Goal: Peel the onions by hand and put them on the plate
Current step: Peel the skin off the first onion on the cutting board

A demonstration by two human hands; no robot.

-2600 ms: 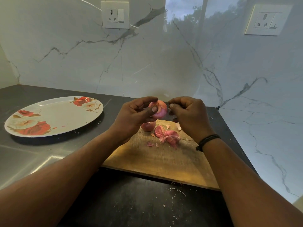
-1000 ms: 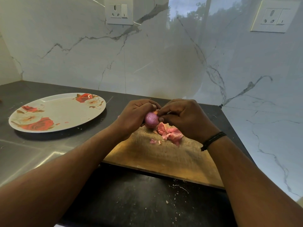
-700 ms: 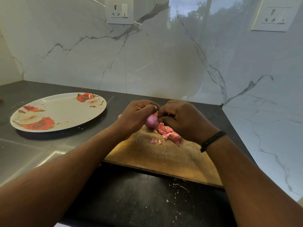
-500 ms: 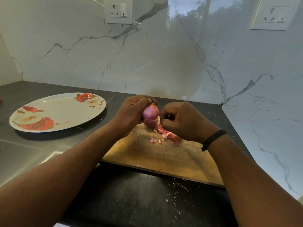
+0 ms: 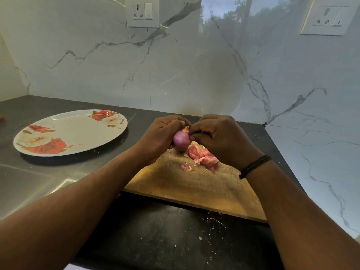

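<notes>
My left hand (image 5: 161, 135) grips a small purple onion (image 5: 180, 139) just above the far end of the wooden cutting board (image 5: 194, 184). My right hand (image 5: 218, 137) meets it from the right, its thumb and fingertips pinching at the skin on the onion's top. A heap of pink onion skins (image 5: 203, 157) lies on the board right under my hands. The white plate with red roses (image 5: 78, 133) sits on the dark counter to the left, with no onion on it. Whether a second onion lies behind my hands is hidden.
The marble wall rises close behind the board and wraps round on the right, with two wall sockets (image 5: 143, 12) high up. A steel counter section (image 5: 29, 184) lies at the left front. Small bits of skin are scattered on the black counter (image 5: 165, 236) before the board.
The onion dropped from a raised hold to just above the board, and my left hand turned it. My right hand, apart half a second ago, has closed back onto its top.
</notes>
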